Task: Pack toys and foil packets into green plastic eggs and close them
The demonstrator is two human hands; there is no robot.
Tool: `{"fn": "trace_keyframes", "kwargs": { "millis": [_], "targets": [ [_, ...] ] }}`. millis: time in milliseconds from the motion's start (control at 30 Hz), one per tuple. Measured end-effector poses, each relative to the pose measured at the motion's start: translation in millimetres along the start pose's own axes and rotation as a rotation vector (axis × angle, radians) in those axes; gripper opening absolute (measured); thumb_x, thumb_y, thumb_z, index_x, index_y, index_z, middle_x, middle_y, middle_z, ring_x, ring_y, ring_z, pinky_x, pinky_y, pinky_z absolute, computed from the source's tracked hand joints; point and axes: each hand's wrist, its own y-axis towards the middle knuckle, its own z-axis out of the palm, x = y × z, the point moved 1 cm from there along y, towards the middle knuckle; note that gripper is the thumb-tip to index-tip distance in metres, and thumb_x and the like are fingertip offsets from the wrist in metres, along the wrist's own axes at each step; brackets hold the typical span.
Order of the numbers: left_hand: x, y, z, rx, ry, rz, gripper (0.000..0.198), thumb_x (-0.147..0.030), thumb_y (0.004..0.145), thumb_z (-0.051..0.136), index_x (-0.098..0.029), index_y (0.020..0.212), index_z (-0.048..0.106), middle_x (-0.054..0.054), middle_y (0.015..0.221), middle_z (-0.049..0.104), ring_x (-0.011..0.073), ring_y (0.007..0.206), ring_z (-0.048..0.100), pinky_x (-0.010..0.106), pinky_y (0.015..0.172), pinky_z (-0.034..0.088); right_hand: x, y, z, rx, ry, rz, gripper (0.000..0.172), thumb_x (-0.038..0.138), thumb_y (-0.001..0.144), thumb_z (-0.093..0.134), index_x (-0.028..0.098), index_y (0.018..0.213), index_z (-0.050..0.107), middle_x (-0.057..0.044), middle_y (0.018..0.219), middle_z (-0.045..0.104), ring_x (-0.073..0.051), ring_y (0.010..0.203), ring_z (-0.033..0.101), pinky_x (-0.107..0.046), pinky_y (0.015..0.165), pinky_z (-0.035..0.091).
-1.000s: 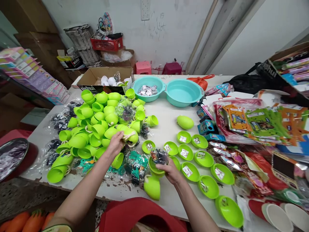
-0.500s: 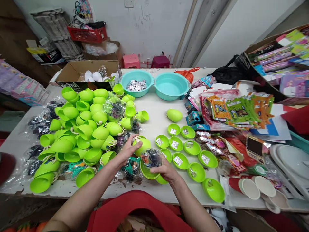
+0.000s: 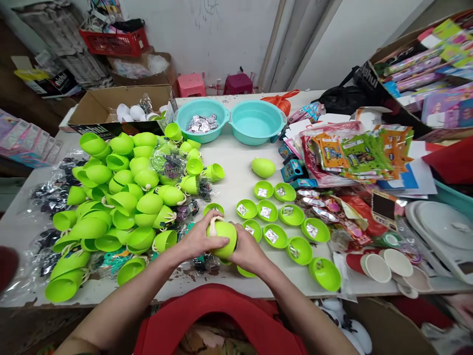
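The white desk (image 3: 232, 162) is divided by content, with a lane between left and right, apparently so that the sorts do not mix. At left, a heap of green plastic egg shells (image 3: 125, 202) is spread, probably too many to be lined up. At far left, a cardboard box (image 3: 103, 101) is set behind the heap. Beside it, two turquoise basins (image 3: 203, 138) (image 3: 254, 118) are placed side by side, the left one holding silvery sachets, presumably so that small pieces stay together. To the right of the lane, open half shells (image 3: 334, 286) are laid hollow side up, seemingly so that the small packets (image 3: 266, 212) in them cannot slide out.

Near the middle, a green egg (image 3: 223, 234) is clasped between both hands: by the left hand (image 3: 201, 239) from the left, thumb across it, and by the right hand (image 3: 246, 249) from the right, likely for steadiness. Whether it is fully closed cannot be told. A pale cord (image 3: 213, 227) is seen at its left.
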Motion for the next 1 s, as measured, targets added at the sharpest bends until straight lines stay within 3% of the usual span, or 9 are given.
{"fn": "trace_keyframes", "kwargs": {
  "millis": [67, 133, 267, 367, 433, 533, 700, 800, 1000],
  "targets": [
    [1, 2, -1.2, 0.045, 0.076, 0.011, 0.054, -0.039, 0.071, 0.072, -0.024, 0.118, 0.050, -0.001, 0.091, 0.056, 0.0164, 0.077, 0.050, 0.026, 0.068, 0.042, 4, -1, -5, 0.016, -0.118, -0.022, 0.044, 0.028, 0.058, 0.080, 0.017, 0.097, 0.064, -0.004, 0.089, 0.061, -0.024, 0.081, 0.057, -0.037, 0.076, 0.047],
    [6, 4, -8.0, 0.081, 0.080, 0.046, 0.053, -0.040, 0.074, 0.071, -0.024, 0.119, 0.049, 0.000, 0.097, 0.056, 0.0176, 0.083, 0.051, 0.026, 0.072, 0.043, 5, -2, -15, 0.064, -0.053, -0.007, 0.052, 0.023, 0.053, 0.082, 0.019, 0.101, 0.063, -0.004, 0.095, 0.061, -0.025, 0.087, 0.057, -0.039, 0.081, 0.048],
    [15, 4, -20.8, 0.067, -0.022, 0.064, 0.055, -0.041, 0.075, 0.071, -0.025, 0.122, 0.048, 0.002, 0.106, 0.056, 0.0191, 0.088, 0.054, 0.027, 0.075, 0.047, -4, -2, -31, 0.196, 0.570, 0.066, 0.084, 0.025, 0.049, 0.088, 0.027, 0.124, 0.051, -0.005, 0.126, 0.056, -0.026, 0.111, 0.056, -0.039, 0.094, 0.047],
    [13, 2, -22.1, 0.022, -0.007, 0.125, 0.056, -0.040, 0.074, 0.072, -0.025, 0.122, 0.050, 0.006, 0.122, 0.054, 0.0245, 0.107, 0.055, 0.034, 0.091, 0.047, -16, -5, -24, 0.295, 0.942, 0.186, 0.082, 0.034, 0.057, 0.085, 0.028, 0.130, 0.048, -0.008, 0.126, 0.057, -0.026, 0.105, 0.061, -0.039, 0.084, 0.054],
    [8, -1, -20.1, 0.048, 0.072, 0.201, 0.055, -0.038, 0.072, 0.075, -0.024, 0.121, 0.053, 0.009, 0.137, 0.046, 0.0297, 0.128, 0.044, 0.041, 0.107, 0.037, -21, -9, -15, 0.294, 1.002, 0.266, 0.074, 0.038, 0.061, 0.082, 0.025, 0.127, 0.051, -0.009, 0.118, 0.061, -0.027, 0.093, 0.065, -0.039, 0.069, 0.058],
    [1, -6, -15.1, 0.156, 0.085, 0.220, 0.050, -0.040, 0.076, 0.073, -0.026, 0.120, 0.056, 0.009, 0.149, 0.037, 0.0323, 0.140, 0.031, 0.046, 0.113, 0.030, -20, -13, -8, 0.161, 0.985, 0.235, 0.077, 0.040, 0.056, 0.084, 0.023, 0.124, 0.053, -0.009, 0.114, 0.063, -0.029, 0.095, 0.064, -0.038, 0.070, 0.058],
    [-1, -9, -7.6, 0.005, -0.150, 0.075, 0.069, -0.048, 0.080, 0.068, -0.027, 0.139, 0.038, 0.011, 0.140, 0.047, 0.0289, 0.124, 0.050, 0.041, 0.101, 0.044, -1, -19, -24, -0.017, 0.595, 0.099, 0.087, 0.034, 0.049, 0.090, 0.025, 0.125, 0.050, -0.005, 0.115, 0.062, -0.025, 0.098, 0.062, -0.036, 0.084, 0.053],
    [-4, -7, -6.6, 0.109, -0.156, -0.014, 0.068, -0.045, 0.077, 0.070, -0.025, 0.136, 0.041, 0.009, 0.120, 0.059, 0.0261, 0.104, 0.060, 0.038, 0.088, 0.051, 9, -22, -32, -0.011, 0.416, 0.078, 0.088, 0.034, 0.050, 0.090, 0.026, 0.127, 0.049, -0.004, 0.112, 0.061, -0.024, 0.094, 0.061, -0.035, 0.082, 0.053],
    [-17, -6, -16.6, 0.181, 0.323, 0.422, 0.058, -0.025, 0.073, 0.076, -0.025, 0.126, 0.052, 0.012, 0.140, 0.042, 0.0293, 0.135, 0.038, 0.045, 0.113, 0.033, 9, -21, -31, 0.012, 0.523, 0.093, 0.086, 0.037, 0.051, 0.090, 0.022, 0.127, 0.051, -0.005, 0.117, 0.061, -0.025, 0.101, 0.060, -0.035, 0.087, 0.051]
  ]
}}
